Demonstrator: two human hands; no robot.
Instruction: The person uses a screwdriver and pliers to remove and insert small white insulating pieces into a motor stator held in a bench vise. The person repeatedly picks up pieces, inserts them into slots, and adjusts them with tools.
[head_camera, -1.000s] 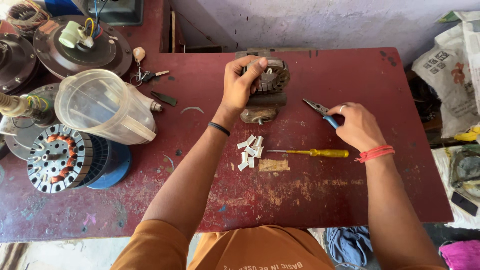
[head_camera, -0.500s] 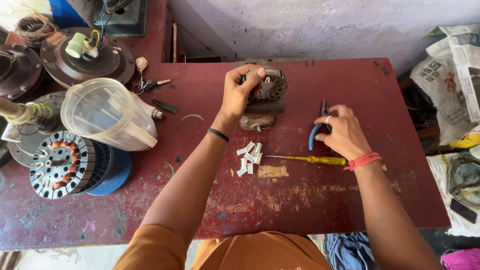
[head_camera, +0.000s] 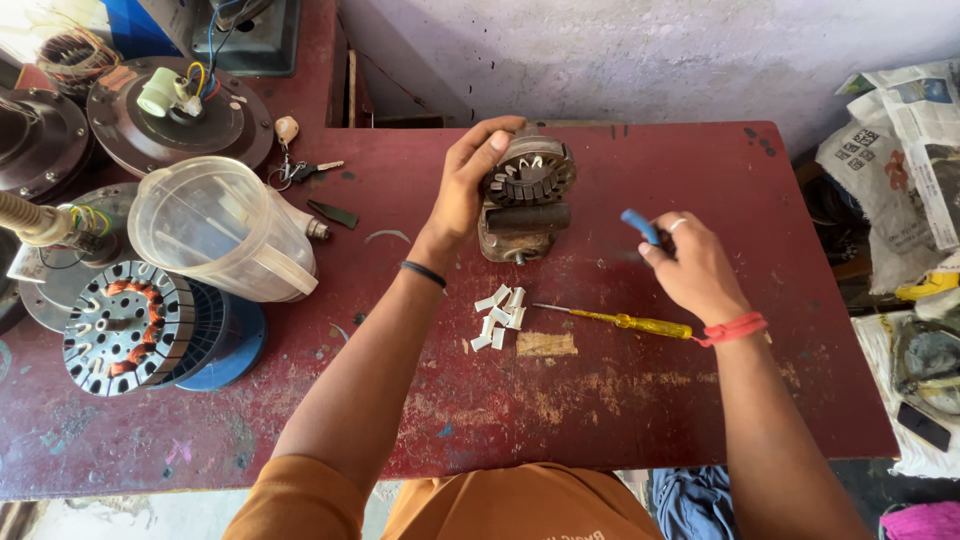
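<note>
Red table (head_camera: 600, 420) is pretty cluttered: clear plastic jug (head_camera: 215, 230) on its side, copper-wound stator (head_camera: 130, 325), keys (head_camera: 300, 170), yellow screwdriver (head_camera: 625, 320), little white pieces (head_camera: 500, 315), newspapers (head_camera: 900, 130) off right.

We see a worn red worktop (head_camera: 620, 400) against a pale, scuffed wall (head_camera: 640, 50), with newspapers (head_camera: 900, 130) at right.
</note>
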